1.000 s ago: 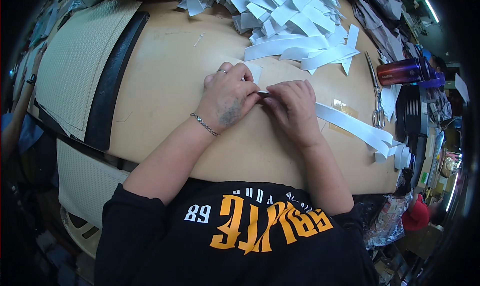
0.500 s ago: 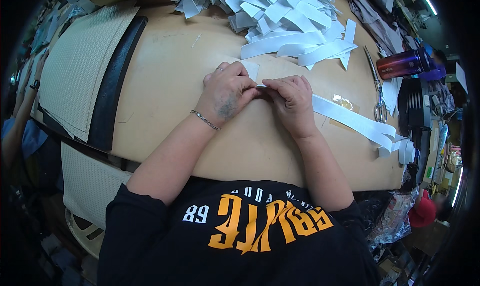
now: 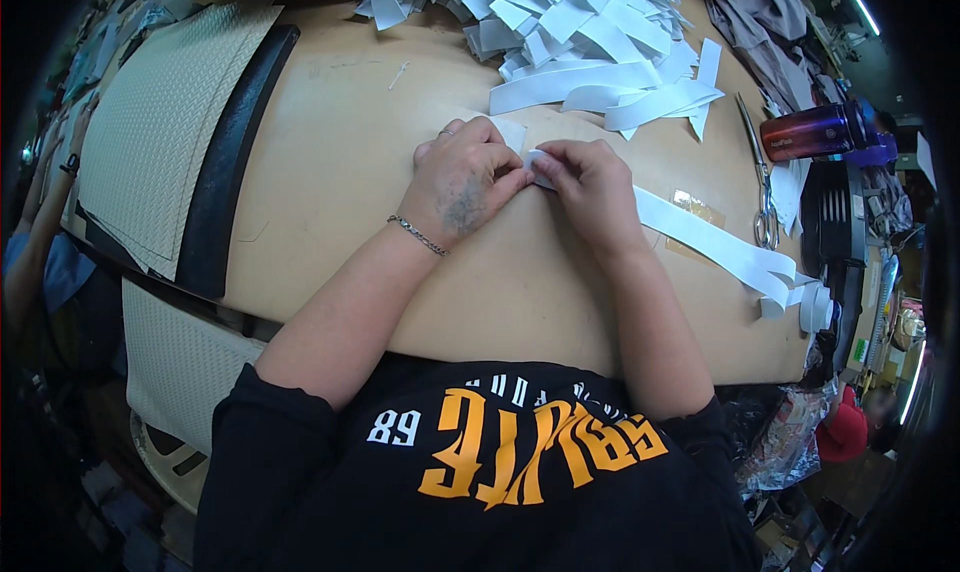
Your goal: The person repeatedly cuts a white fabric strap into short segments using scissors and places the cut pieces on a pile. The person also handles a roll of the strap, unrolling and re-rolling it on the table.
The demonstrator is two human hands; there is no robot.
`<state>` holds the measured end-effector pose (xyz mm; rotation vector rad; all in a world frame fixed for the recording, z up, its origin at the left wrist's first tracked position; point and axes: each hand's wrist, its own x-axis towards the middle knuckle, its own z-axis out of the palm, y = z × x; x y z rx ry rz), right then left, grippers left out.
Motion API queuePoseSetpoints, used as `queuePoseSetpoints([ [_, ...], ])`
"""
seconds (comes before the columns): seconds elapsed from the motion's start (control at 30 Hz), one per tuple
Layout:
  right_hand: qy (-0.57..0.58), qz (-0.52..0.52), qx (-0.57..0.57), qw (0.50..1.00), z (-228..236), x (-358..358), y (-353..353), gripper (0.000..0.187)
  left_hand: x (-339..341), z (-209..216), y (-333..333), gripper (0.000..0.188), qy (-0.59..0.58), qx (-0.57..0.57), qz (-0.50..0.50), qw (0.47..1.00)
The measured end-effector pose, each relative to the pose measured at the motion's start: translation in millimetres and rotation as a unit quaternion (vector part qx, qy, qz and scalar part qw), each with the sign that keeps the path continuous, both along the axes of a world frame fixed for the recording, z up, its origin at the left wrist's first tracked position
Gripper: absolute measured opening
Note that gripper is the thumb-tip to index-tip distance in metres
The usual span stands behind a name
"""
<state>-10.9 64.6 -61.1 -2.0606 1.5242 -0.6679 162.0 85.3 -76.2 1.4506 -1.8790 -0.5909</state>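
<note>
A wide white fabric band (image 3: 703, 237) runs across the table from under my right hand to a small roll (image 3: 816, 308) at the right edge. My right hand (image 3: 592, 187) pinches the band's end between thumb and fingers. Pressed against that same end are the thumb and forefinger of my left hand (image 3: 467, 177), its other fingers curled. Beneath the left fingers lies a pale flat piece (image 3: 513, 132), partly covered. Beyond both hands, a large heap of cut white strips (image 3: 570, 22) spreads over the table, with longer strips (image 3: 570, 85) along its near side.
Scissors (image 3: 765, 197) lie at the right, near a purple-red bottle (image 3: 812, 132) and a black slotted holder (image 3: 833, 212). Clear tape (image 3: 698, 210) sits on the table (image 3: 330, 172) beside the band. Textured cream sheets (image 3: 170, 132) rest on a black board at left. Another person's arm (image 3: 50, 202) shows at far left.
The band's end has turned up, so more of its white face shows between my fingertips. My right hand has rolled slightly and moved a little to the right.
</note>
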Motion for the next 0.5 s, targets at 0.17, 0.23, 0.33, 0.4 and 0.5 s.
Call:
queuePoseSetpoints([
  [0.17,0.002,-0.018,0.183,0.983,19.7,-1.2,-35.0,0.020,3.1,-0.5,-2.4,0.013,0.079,0.028,0.018,0.996],
  [0.23,0.020,-0.011,0.209,0.978,21.7,0.7,-40.0,0.020,3.3,-1.7,-2.0,0.012,0.055,-0.033,0.010,0.998],
  [0.33,0.020,-0.013,0.219,0.976,21.0,3.5,-42.8,0.018,3.5,-1.5,-1.3,0.012,0.023,-0.078,-0.002,0.997],
  [0.4,0.021,-0.018,0.224,0.974,22.2,6.4,-43.4,0.017,3.6,-0.9,-0.9,0.013,0.013,-0.086,-0.005,0.996],
  [0.5,0.032,-0.008,0.200,0.979,21.4,7.9,-43.8,0.015,3.1,0.0,-0.6,0.014,0.005,-0.084,0.000,0.996],
])
